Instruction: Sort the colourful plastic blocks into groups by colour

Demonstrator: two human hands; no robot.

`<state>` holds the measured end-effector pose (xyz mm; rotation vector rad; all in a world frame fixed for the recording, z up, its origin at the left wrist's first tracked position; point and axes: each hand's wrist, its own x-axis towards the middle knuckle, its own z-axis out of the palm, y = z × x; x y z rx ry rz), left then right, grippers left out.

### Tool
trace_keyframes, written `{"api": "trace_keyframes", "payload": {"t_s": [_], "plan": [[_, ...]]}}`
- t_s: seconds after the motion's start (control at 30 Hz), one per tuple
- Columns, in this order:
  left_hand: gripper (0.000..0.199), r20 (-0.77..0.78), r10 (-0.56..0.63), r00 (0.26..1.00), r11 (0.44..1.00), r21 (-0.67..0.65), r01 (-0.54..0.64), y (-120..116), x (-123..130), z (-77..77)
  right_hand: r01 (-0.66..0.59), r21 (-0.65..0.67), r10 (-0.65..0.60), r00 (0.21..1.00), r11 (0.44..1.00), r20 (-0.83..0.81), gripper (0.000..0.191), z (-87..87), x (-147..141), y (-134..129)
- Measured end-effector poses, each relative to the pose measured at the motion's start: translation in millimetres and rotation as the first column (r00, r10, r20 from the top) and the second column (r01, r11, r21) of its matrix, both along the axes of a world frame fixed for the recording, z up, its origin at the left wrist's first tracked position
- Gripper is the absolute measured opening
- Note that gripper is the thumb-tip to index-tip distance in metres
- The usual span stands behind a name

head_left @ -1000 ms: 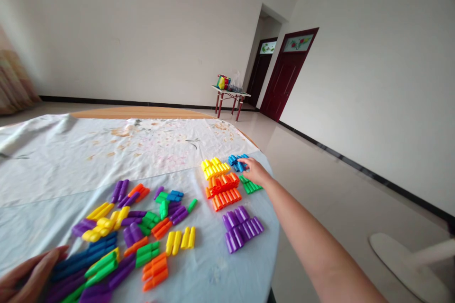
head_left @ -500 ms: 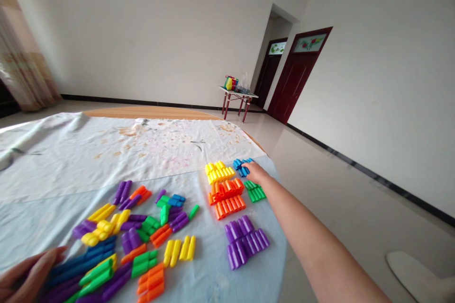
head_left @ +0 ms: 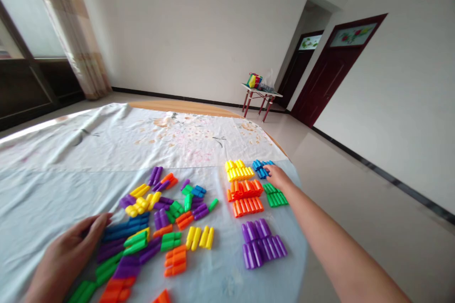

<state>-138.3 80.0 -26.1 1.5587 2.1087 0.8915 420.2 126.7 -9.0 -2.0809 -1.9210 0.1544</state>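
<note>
My right hand reaches to the far right of the table, its fingers bent on the small group of blue pieces; whether it grips one is hidden. Beside that group lie yellow pieces, orange pieces and green pieces, with purple pieces nearer. At the left, my left hand rests at the edge of a mixed pile, its fingertips near long blue pieces; its grip cannot be made out. The pile also holds yellow, green, purple and orange pieces.
A light blue cloth and a white floral cloth cover the round table. Beyond it stand a small table with a colourful bag, a curtain and a dark red door.
The view has turned left, so everything sits further right in the picture. More of my left hand and of the near pile now shows. My right hand remains at the blue group.
</note>
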Motion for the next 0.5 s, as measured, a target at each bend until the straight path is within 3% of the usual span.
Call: {"api": "trace_keyframes", "payload": {"t_s": [0.13,0.23,0.37,0.5], "plan": [[0.046,0.085,-0.031,0.996,0.999,-0.016,0.032,-9,6,11.4,-0.010,0.091,0.012,1.000,0.996,-0.015,0.044,14.2,-6,-7],[0.045,0.100,-0.066,0.993,0.998,0.002,0.066,-11,8,10.8,-0.030,0.199,0.038,0.999,0.979,-0.034,0.039,30.0,-34,-16],[0.044,0.093,-0.096,0.991,0.995,0.006,0.096,-10,5,5.5,-0.189,0.327,0.263,0.944,0.926,-0.199,0.028,41.0,-116,-37],[0.046,0.107,-0.113,0.988,0.993,0.032,0.110,-10,3,3.9,-0.373,0.277,0.447,0.845,0.886,-0.293,0.022,37.2,-200,-55]]}}
